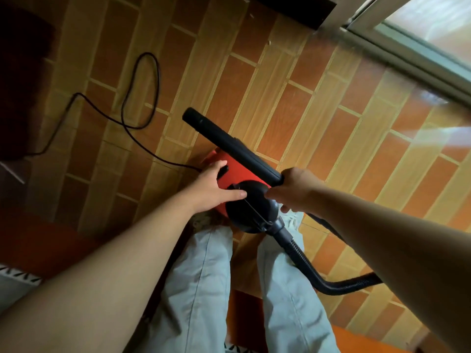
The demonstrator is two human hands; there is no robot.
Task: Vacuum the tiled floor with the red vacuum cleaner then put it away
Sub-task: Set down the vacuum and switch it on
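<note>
Two hands on vacuum (230, 171): left hand (211, 186) flat, fingers straight, on its red top; right hand (293, 191) gripping black tube (229, 141); hose (305, 263) trailing right.

Glossy red plastic vacuum body (235, 171), matt black ribbed hose (305, 261) — probably plastic, semi-gloss ceramic-looking floor tiles (293, 80)
</note>
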